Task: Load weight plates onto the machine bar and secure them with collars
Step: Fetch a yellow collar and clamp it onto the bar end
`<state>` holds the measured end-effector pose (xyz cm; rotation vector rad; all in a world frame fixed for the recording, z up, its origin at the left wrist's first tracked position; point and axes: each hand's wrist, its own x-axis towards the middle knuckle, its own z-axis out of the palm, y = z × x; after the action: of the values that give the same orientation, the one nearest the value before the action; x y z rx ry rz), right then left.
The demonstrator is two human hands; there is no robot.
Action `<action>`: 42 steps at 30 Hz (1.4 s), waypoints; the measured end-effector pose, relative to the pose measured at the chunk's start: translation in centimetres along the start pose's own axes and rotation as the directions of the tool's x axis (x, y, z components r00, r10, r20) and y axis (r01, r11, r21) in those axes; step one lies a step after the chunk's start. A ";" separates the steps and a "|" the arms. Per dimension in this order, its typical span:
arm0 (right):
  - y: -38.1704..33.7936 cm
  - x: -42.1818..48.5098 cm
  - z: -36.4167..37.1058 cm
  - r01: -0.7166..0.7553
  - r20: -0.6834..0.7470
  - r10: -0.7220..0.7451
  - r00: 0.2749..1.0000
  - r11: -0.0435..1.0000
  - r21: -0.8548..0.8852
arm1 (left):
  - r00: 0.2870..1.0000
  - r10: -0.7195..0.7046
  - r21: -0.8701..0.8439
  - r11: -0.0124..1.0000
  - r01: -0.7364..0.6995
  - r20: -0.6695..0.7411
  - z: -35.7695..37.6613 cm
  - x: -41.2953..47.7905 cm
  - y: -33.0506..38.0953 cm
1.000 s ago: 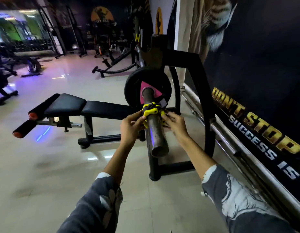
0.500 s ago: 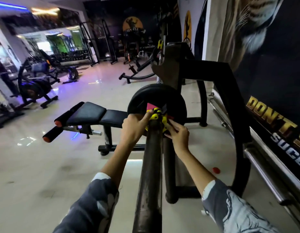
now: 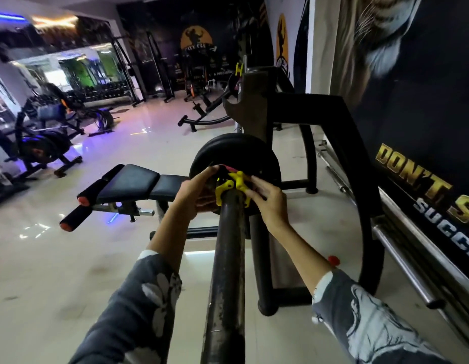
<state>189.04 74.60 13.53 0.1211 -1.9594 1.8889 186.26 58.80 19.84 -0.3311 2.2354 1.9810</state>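
Note:
A worn steel machine bar (image 3: 226, 271) runs from the bottom of the view away from me. A black weight plate (image 3: 236, 151) with a pink centre sits on it at its far end. A yellow collar (image 3: 229, 186) wraps the bar right against the plate. My left hand (image 3: 194, 193) grips the collar's left side with its fingers curled over the top. My right hand (image 3: 267, 200) holds the collar's right side, fingers pressed on its yellow lever.
The machine's black frame (image 3: 341, 153) arches to the right of the bar, beside a wall mural (image 3: 411, 114) and a steel rail (image 3: 401, 250). A black padded bench (image 3: 131, 183) stands to the left. More gym machines (image 3: 44, 132) line the far left over glossy tile floor.
The collar has slid along the bar from near its free end up against the plate, with both hands on it. The camera has dropped in line with the bar.

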 end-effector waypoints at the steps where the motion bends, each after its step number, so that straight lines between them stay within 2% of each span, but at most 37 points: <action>1: -0.4 0.2 -0.1 0.082 -0.003 -0.083 0.997 0.986 -0.145 | 0.996 -0.060 -0.030 0.998 0.062 0.066 -0.2 -0.1 -0.4; 3: -1.1 1.3 -0.3 0.243 0.060 -0.244 0.968 0.846 -0.474 | 0.975 -0.140 -0.069 0.986 0.154 0.174 -0.2 -0.2 -0.9; 5: -2.0 2.5 -0.8 0.284 0.162 -0.234 0.959 0.746 -0.602 | 0.956 -0.158 -0.129 0.972 0.194 0.248 -0.3 0.3 -1.4; 8: -2.4 3.1 -0.9 0.306 0.211 -0.224 0.952 0.747 -0.590 | 0.936 -0.163 -0.235 0.941 0.242 0.313 -0.5 1.0 -2.1; 12: -2.0 3.0 -0.8 0.314 0.181 -0.257 0.949 0.757 -0.573 | 0.928 -0.107 -0.341 0.910 0.236 0.356 -0.5 1.2 -2.4; 15: -1.8 3.0 -0.8 0.313 0.166 -0.266 0.950 0.763 -0.565 | 0.919 -0.067 -0.381 0.896 0.227 0.389 -0.5 1.4 -2.9; 17: -1.9 2.9 -0.8 0.316 0.170 -0.268 0.948 0.753 -0.577 | 0.932 -0.061 -0.366 0.909 0.199 0.357 -0.5 1.2 -2.9; 19: -2.2 2.8 -0.8 0.309 0.177 -0.254 0.951 0.734 -0.605 | 0.959 -0.063 -0.318 0.935 0.154 0.278 -0.6 0.9 -2.7; 21: -2.7 2.6 -0.8 0.297 0.192 -0.227 0.955 0.712 -0.636 | 0.991 -0.018 -0.217 0.975 0.046 0.130 -0.7 0.2 -2.3; 23: -3.3 2.0 -0.7 0.278 0.202 -0.192 0.961 0.693 -0.665 | 0.988 0.150 -0.011 0.989 -0.150 -0.040 -0.7 -1.0 -2.7; 24: -3.4 1.4 -0.7 0.259 0.194 -0.172 0.966 0.690 -0.676 | 0.956 0.282 0.135 0.953 -0.270 -0.085 -0.6 -1.8 -3.1; 26: -3.3 -1.0 -0.8 0.221 0.161 -0.152 0.975 0.684 -0.695 | 0.855 0.518 0.368 0.802 -0.471 -0.035 -0.9 -3.6 -4.7; 29: -2.3 -6.0 -1.2 0.160 0.103 -0.123 0.987 0.691 -0.705 | 0.718 0.689 0.518 0.580 -0.629 0.101 -1.7 -5.7 -7.6; 32: -1.7 -10.9 -1.6 0.099 0.065 -0.076 0.995 0.706 -0.701 | 0.641 0.748 0.515 0.487 -0.706 0.172 -2.4 -8.0 -10.3; 35: -2.4 -14.2 -1.7 0.048 0.034 -0.035 0.999 0.743 -0.668 | 0.665 0.721 0.552 0.480 -0.682 0.195 -2.8 -10.8 -12.0; 39: -3.8 -18.2 -1.8 0.062 0.029 -0.056 0.998 0.744 -0.666 | 0.645 0.745 0.574 0.458 -0.679 0.168 -3.5 -15.2 -13.5; 42: -4.4 -22.5 -1.9 0.046 0.023 -0.039 0.999 0.801 -0.597 | 0.629 0.760 0.585 0.438 -0.682 0.165 -4.3 -19.1 -15.1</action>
<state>211.43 71.13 9.79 -0.0134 -2.4348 1.1527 208.71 54.29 10.59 0.7594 3.2922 1.2806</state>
